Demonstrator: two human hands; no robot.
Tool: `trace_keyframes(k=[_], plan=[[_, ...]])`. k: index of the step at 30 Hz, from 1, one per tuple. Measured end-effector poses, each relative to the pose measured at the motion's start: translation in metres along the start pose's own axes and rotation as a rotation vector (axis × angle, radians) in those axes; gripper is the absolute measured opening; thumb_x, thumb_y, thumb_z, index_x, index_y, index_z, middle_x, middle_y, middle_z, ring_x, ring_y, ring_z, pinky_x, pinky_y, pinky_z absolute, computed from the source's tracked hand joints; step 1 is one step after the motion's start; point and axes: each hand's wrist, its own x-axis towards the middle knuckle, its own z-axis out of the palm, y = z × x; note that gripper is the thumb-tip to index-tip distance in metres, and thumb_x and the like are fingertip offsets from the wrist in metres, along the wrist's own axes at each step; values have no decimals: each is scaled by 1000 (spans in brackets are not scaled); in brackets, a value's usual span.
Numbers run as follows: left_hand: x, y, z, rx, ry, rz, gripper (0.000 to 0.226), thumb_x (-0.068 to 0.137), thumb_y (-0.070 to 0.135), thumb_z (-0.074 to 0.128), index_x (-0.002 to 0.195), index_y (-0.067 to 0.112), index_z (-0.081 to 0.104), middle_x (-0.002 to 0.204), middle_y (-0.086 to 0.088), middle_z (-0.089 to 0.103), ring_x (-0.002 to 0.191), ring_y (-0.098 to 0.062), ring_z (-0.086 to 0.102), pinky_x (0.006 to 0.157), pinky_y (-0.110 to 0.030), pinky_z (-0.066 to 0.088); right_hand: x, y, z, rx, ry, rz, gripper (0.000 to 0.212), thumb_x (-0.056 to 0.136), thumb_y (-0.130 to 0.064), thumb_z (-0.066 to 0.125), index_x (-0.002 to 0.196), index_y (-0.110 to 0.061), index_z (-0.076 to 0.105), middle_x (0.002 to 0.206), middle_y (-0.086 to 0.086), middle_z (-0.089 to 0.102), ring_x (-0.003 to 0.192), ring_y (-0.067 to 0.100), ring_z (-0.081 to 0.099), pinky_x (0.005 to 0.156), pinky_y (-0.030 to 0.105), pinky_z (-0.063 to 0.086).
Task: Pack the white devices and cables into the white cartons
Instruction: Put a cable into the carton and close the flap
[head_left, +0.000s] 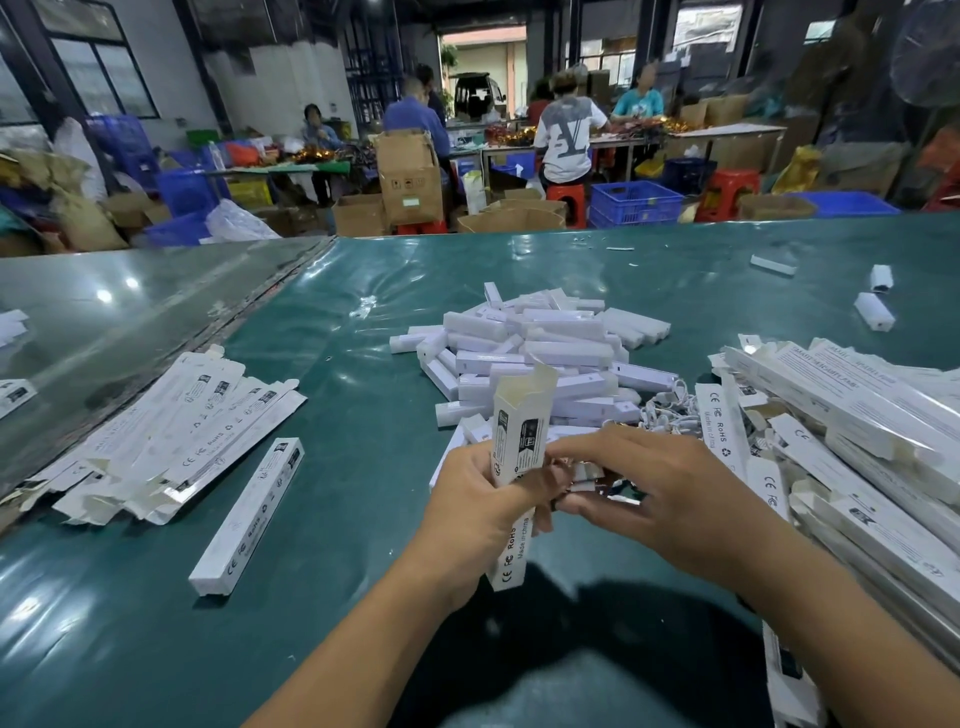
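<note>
- Fingers of the left hand (475, 499) are curled around a carton (519, 470); the thumb lies across its printed front, near the middle of its length.
- That carton stands almost upright, tilted a little to the right, with its top flap open and its lower end below the hand, above the table (337, 519).
- Fingers of the right hand (660, 493) are bent inward and close together, narrow, and they pinch small white and dark parts (589, 475) just beside the carton. It looks like a cable or a plug, but I cannot tell exactly what it is because of blur.
- Both hands meet in front of the body, and the fingertips are touching or almost touching.
- Behind the hands lies a big pile of devices (540, 348), white long blocks lying in many directions on the green table.
- A bundle of white cables (670, 413) lies at the right edge of this pile, just behind the right hand.
- At the right side is a stack of flat cartons (857, 441), overlapping each other and reaching to the table edge.
- At the left side is another heap of cartons (171, 431), with open flaps.
- One closed carton (249, 514) lies alone between the left heap and the left arm, pointing diagonally.
- A few single devices (875, 310) lie far at the right back of the table.
- Farther back, people (566, 137) work at other tables, among brown boxes (410, 176) and blue crates (634, 202).
</note>
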Motion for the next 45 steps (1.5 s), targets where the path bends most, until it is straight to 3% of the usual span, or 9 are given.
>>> trace_keyframes(k=[4, 9, 13, 18, 24, 27, 31, 39, 45], plan=[[2, -1, -5, 1, -24, -12, 13, 74, 28, 79, 71, 18, 72, 65, -13, 62, 49, -21, 52, 55, -29, 45, 1, -2, -2, 32, 7, 38, 36, 90, -40, 71, 114, -13, 72, 105, -6, 74, 90, 9, 68, 82, 22, 52], [2, 4, -9, -5, 27, -4, 16, 79, 27, 79, 75, 13, 73, 69, -13, 70, 48, -17, 55, 51, -25, 47, 1, -2, -4, 192, 124, 189, 22, 89, -40, 69, 99, -21, 75, 74, -14, 72, 59, 4, 65, 60, 14, 51], [4, -4, -12, 580, 113, 129, 28, 85, 27, 81, 65, 18, 63, 56, 9, 59, 48, -3, 44, 51, -15, 36, 1, 4, -29, 449, 375, 305, 10, 90, -38, 75, 94, -29, 76, 64, -4, 66, 47, 10, 55, 49, 22, 47], [4, -13, -8, 894, 52, 177, 23, 89, 36, 75, 79, 18, 66, 66, 6, 61, 63, -18, 55, 58, -35, 48, 6, -13, -34, 199, 202, 224, 18, 89, -36, 75, 102, -25, 78, 78, -16, 71, 56, 6, 65, 55, 13, 49], [6, -16, -7, 973, 84, 158, 32, 89, 43, 72, 72, 27, 51, 57, 11, 49, 58, -13, 44, 55, -31, 40, 6, -9, -33, -95, 28, 263, 16, 89, -15, 75, 104, -12, 79, 93, -4, 75, 91, 7, 57, 81, -5, 32], [6, -16, -8, 975, 94, 129, 34, 89, 45, 72, 72, 23, 53, 60, 7, 52, 61, -18, 48, 57, -35, 43, 5, -8, -32, -103, 36, 286, 12, 85, -13, 80, 97, -12, 78, 83, -4, 75, 85, 10, 58, 76, 0, 37], [5, -16, -8, 970, 89, 143, 29, 89, 43, 72, 74, 24, 56, 63, 6, 55, 62, -17, 49, 58, -34, 45, 5, -11, -36, 20, 57, 322, 22, 78, -41, 75, 84, -20, 76, 65, -8, 70, 62, 13, 65, 60, 25, 49], [3, -17, -6, 1080, 96, 208, 21, 89, 42, 69, 90, 21, 67, 78, 5, 69, 71, -17, 56, 62, -33, 47, 3, -9, -22, 113, 42, 392, 18, 89, -37, 64, 94, -26, 78, 72, -11, 68, 53, 5, 65, 60, 10, 47], [4, -19, -7, 1028, 116, 198, 23, 89, 45, 70, 85, 23, 65, 72, 7, 65, 64, -13, 51, 56, -26, 40, 2, -8, -10, 250, 175, 525, 14, 85, -25, 81, 76, -29, 71, 73, -16, 72, 66, 5, 67, 59, 12, 46]])
